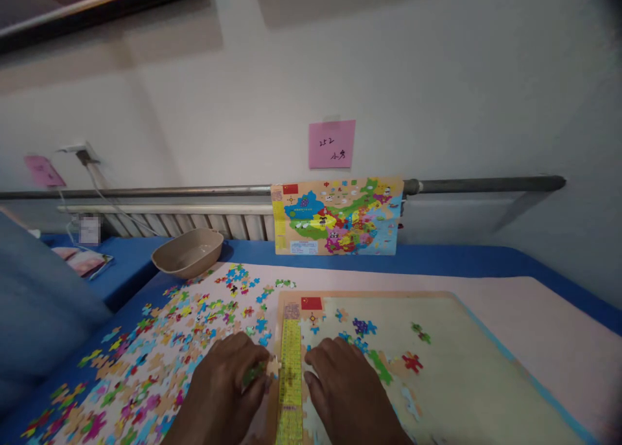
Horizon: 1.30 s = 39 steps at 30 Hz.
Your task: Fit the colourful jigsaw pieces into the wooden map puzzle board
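Jigsaw piece, small, pale and cardboard, sits pinched at the left hand's fingertips, right at the yellow printed strip on the wooden puzzle board's left edge. That strip runs away from the person, between both hands. Right hand lies flat, fingers together, just right of it, so left is nearer. Loose colourful pieces are scattered to the left.

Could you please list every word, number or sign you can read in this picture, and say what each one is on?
"252": handwritten on the pink square sticky note on the wall; the two characters under it are too unclear to read.
Colourful printed map sheet hung on the rail: a red flag sign, print too small.
Wooden puzzle board: red flag, and a yellow printed strip, blurred.
Second pink note, far left: unreadable.
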Each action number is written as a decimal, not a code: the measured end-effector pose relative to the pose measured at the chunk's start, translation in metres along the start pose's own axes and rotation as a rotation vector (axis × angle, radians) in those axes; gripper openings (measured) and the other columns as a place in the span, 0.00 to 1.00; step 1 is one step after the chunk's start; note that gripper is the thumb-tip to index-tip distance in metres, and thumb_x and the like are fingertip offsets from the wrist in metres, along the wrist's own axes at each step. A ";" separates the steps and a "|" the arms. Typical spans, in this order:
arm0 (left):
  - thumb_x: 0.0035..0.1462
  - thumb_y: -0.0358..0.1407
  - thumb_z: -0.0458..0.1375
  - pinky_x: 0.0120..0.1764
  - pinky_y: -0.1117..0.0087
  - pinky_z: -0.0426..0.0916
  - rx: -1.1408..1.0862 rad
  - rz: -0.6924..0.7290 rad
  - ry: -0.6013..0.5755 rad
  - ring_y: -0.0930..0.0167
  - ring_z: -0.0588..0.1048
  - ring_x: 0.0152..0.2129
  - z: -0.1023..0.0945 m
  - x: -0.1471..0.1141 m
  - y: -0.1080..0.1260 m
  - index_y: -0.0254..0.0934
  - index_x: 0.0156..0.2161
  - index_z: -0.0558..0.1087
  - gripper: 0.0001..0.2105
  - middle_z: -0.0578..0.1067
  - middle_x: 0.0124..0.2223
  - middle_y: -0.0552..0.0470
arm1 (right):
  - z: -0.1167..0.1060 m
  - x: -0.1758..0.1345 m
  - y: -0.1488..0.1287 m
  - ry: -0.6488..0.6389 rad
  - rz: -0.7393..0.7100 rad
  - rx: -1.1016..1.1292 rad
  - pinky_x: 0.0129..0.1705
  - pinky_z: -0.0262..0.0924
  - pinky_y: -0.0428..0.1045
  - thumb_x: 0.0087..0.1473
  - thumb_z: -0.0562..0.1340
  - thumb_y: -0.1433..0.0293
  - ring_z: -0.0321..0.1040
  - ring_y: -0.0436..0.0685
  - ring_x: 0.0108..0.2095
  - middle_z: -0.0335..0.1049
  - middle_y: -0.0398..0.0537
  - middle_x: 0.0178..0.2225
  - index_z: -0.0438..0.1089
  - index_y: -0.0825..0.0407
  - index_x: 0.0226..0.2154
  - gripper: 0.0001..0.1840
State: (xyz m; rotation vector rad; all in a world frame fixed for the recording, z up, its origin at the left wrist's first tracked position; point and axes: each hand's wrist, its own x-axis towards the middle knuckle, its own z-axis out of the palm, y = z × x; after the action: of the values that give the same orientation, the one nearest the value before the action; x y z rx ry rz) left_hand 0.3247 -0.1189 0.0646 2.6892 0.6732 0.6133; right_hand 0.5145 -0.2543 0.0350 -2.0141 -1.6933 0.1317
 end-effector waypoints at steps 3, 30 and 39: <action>0.56 0.25 0.61 0.40 0.65 0.63 0.000 -0.104 -0.073 0.65 0.75 0.36 0.003 0.028 -0.001 0.40 0.37 0.78 0.08 0.76 0.36 0.52 | -0.001 0.003 0.008 0.022 -0.040 -0.050 0.52 0.58 0.63 0.58 0.71 0.72 0.68 0.69 0.50 0.74 0.50 0.46 0.74 0.48 0.41 0.09; 0.55 0.31 0.58 0.36 0.64 0.59 0.149 -0.123 -0.260 0.62 0.77 0.37 0.063 0.104 0.003 0.43 0.34 0.81 0.09 0.80 0.38 0.50 | -0.004 0.007 0.026 -0.009 0.101 -0.048 0.61 0.59 0.68 0.61 0.72 0.68 0.65 0.70 0.58 0.75 0.53 0.52 0.75 0.53 0.47 0.13; 0.55 0.31 0.58 0.35 0.65 0.57 0.140 -0.127 -0.266 0.64 0.77 0.36 0.064 0.103 0.002 0.44 0.33 0.80 0.08 0.79 0.37 0.51 | -0.002 0.005 0.027 -0.001 0.081 -0.051 0.61 0.59 0.68 0.62 0.71 0.69 0.66 0.70 0.57 0.75 0.52 0.50 0.75 0.52 0.46 0.11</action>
State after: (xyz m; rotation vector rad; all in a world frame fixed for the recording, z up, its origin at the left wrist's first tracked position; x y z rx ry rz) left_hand 0.4383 -0.0803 0.0440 2.7579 0.8301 0.1766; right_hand 0.5411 -0.2527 0.0262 -2.1208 -1.6316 0.1183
